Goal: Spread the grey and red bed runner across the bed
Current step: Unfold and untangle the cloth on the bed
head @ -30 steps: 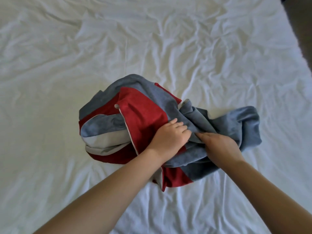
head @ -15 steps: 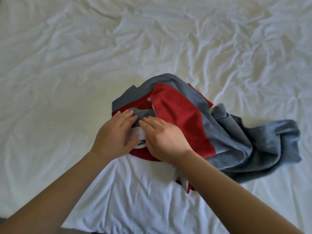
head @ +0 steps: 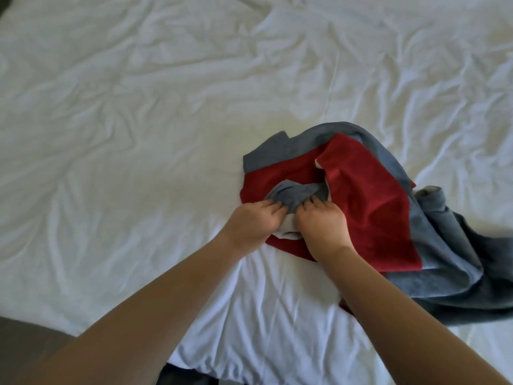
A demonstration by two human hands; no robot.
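Observation:
The grey and red bed runner [head: 372,207] lies bunched in a heap on the white bed [head: 138,134], right of centre. Its red panel faces up, with grey cloth trailing off to the right. My left hand [head: 251,222] and my right hand [head: 322,226] sit side by side at the heap's near left edge. Both pinch a raised grey fold with a pale lining between them. The parts of the runner under my hands and right forearm are hidden.
Wrinkled white sheet covers the bed all around the heap, widest to the left and beyond it. The near edge of the bed [head: 222,376] runs along the bottom, with dark floor [head: 25,340] at the lower left corner.
Both hands left the middle of the heap and came to its near left edge, where they took hold of the grey fold. The camera view swung left, so the heap now sits further right.

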